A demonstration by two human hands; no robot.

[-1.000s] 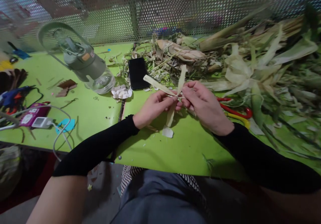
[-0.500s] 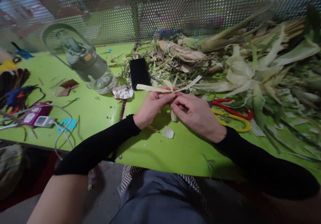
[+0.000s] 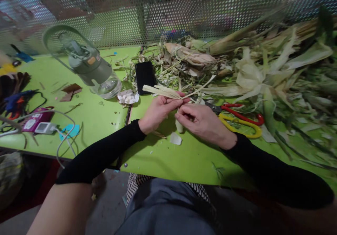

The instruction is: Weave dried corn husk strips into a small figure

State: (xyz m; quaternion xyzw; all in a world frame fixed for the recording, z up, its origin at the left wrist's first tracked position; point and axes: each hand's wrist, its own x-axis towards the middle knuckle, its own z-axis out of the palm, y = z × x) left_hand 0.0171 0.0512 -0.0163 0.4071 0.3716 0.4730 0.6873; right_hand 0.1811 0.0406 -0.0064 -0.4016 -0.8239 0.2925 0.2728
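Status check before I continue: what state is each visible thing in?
Pale ribbon-like husk strips: held, ends splayed
Left bare hand: pinching the strips
Right bare hand: curled, grip unclear
Black rectangular phone: lying flat, unlit
Grey-green plastic bottle: standing, handle raised
Red-and-yellow-handled scissors: lying down, blades partly hidden
White paper: crumpled
Beige corn-husk pile: loose, spread out

Hands (image 3: 204,121) close together, contact unclear
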